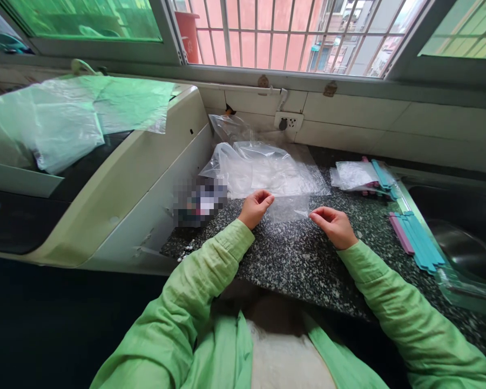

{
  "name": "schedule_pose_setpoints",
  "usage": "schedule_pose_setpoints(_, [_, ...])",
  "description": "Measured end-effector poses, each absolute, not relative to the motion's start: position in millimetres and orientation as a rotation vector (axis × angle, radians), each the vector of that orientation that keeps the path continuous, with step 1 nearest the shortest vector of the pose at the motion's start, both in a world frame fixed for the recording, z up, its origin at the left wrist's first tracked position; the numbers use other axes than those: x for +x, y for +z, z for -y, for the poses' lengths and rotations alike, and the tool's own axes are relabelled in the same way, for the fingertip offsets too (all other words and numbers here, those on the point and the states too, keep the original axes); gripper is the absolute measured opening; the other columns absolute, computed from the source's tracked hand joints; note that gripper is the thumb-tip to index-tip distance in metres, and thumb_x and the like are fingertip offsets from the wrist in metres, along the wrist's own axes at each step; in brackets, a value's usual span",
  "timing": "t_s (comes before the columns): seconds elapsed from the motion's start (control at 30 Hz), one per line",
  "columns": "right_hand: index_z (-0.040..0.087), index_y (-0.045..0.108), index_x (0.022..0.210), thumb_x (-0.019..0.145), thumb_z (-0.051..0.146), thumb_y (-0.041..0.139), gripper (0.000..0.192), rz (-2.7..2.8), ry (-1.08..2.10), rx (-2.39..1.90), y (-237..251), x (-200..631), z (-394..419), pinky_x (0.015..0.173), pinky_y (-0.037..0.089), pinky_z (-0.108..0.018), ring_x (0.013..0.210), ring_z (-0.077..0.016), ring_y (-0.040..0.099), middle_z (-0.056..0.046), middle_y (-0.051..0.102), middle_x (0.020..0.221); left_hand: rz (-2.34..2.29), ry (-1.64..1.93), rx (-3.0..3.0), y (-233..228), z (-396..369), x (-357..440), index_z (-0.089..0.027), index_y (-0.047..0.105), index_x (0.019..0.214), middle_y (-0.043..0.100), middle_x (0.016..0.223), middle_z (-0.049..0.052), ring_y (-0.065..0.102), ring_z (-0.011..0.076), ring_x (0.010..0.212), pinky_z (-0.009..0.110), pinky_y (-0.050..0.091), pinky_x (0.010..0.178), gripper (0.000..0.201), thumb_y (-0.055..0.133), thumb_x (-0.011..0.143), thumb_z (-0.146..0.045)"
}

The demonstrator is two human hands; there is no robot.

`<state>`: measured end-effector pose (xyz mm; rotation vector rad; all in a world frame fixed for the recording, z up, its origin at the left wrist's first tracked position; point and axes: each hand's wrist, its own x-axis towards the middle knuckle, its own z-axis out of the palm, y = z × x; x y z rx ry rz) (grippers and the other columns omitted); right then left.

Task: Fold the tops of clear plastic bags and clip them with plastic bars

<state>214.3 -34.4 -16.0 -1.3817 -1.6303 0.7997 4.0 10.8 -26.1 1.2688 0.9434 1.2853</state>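
A small clear plastic bag point(288, 207) lies flat on the speckled dark stone counter point(308, 259) between my hands. My left hand point(256, 207) pinches the bag's left edge with curled fingers. At the bag's right edge, my right hand point(334, 226) pinches it too. Both arms wear light green sleeves. Just beyond the bag lies a heap of larger clear plastic bags point(263, 170).
Several teal and pink sealing sticks point(417, 240) lie at the right by a steel sink point(465, 243). More sticks and a small bag pile point(364, 175) sit farther back. A white appliance point(146, 173) draped with plastic stands at the left. A wall socket point(288, 121) sits below the barred window.
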Motion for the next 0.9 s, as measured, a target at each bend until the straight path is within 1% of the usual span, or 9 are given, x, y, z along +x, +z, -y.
schedule_pose_setpoints(0.2, [0.016,0.058,0.064,0.064,0.042,0.061,0.026,1.593,0.812,-1.372,-16,212,35,0.053,0.041,-0.025,0.053,-0.0111,0.049,0.0,0.057,0.057,-0.954,1.273,1.285,-26,-10,4,-0.015,0.049,0.059,0.038,0.05,-0.006,0.035,0.0048,0.049,0.02,0.027,0.048,0.029,0.062,0.059,-0.041])
schedule_pose_setpoints(0.3, [0.017,0.057,0.063,0.065,0.04,0.059,0.024,1.556,0.793,-1.381,-15,213,34,0.053,0.04,-0.024,0.053,-0.0104,0.047,0.0,0.055,0.057,-0.933,1.209,1.308,-24,-9,4,-0.014,0.048,0.058,0.038,0.049,-0.007,0.034,0.0044,0.049,0.02,0.027,0.048,0.028,0.061,0.059,-0.039])
schedule_pose_setpoints(0.37, [0.017,0.056,0.063,0.065,0.039,0.059,0.022,1.533,0.779,-1.374,-15,215,34,0.053,0.039,-0.024,0.053,-0.0102,0.046,0.001,0.054,0.057,-0.899,1.106,1.343,-23,-7,3,-0.014,0.049,0.058,0.039,0.049,-0.006,0.033,0.0042,0.048,0.02,0.026,0.048,0.025,0.06,0.06,-0.036])
schedule_pose_setpoints(0.5, [0.018,0.055,0.063,0.065,0.038,0.058,0.021,1.495,0.762,-1.36,-15,218,32,0.053,0.038,-0.024,0.054,-0.0105,0.044,0.001,0.052,0.057,-0.748,0.783,1.442,-18,-2,3,-0.013,0.051,0.059,0.042,0.05,-0.005,0.034,0.0044,0.048,0.021,0.025,0.047,0.022,0.06,0.059,-0.032])
schedule_pose_setpoints(0.63, [0.018,0.053,0.061,0.064,0.036,0.057,0.019,1.546,0.836,-1.336,-13,216,34,0.053,0.037,-0.024,0.055,-0.0103,0.043,0.002,0.05,0.057,-0.641,0.575,1.49,-15,4,4,-0.012,0.051,0.059,0.042,0.052,-0.005,0.034,0.0049,0.05,0.021,0.024,0.049,0.025,0.061,0.061,-0.035])
schedule_pose_setpoints(0.77, [0.017,0.051,0.059,0.064,0.034,0.055,0.018,1.653,0.95,-1.321,-9,210,37,0.051,0.035,-0.023,0.052,-0.0088,0.04,0.003,0.046,0.054,-0.645,0.556,1.501,-14,5,6,-0.012,0.05,0.06,0.042,0.054,-0.004,0.034,0.0054,0.051,0.022,0.025,0.05,0.029,0.061,0.062,-0.04])
schedule_pose_setpoints(0.9, [0.017,0.05,0.059,0.065,0.033,0.053,0.018,1.736,1.012,-1.311,-9,204,40,0.051,0.034,-0.023,0.052,-0.0086,0.04,0.003,0.045,0.054,-0.651,0.573,1.524,-16,5,7,-0.012,0.049,0.06,0.041,0.053,-0.005,0.032,0.0053,0.051,0.022,0.025,0.051,0.032,0.06,0.062,-0.042])
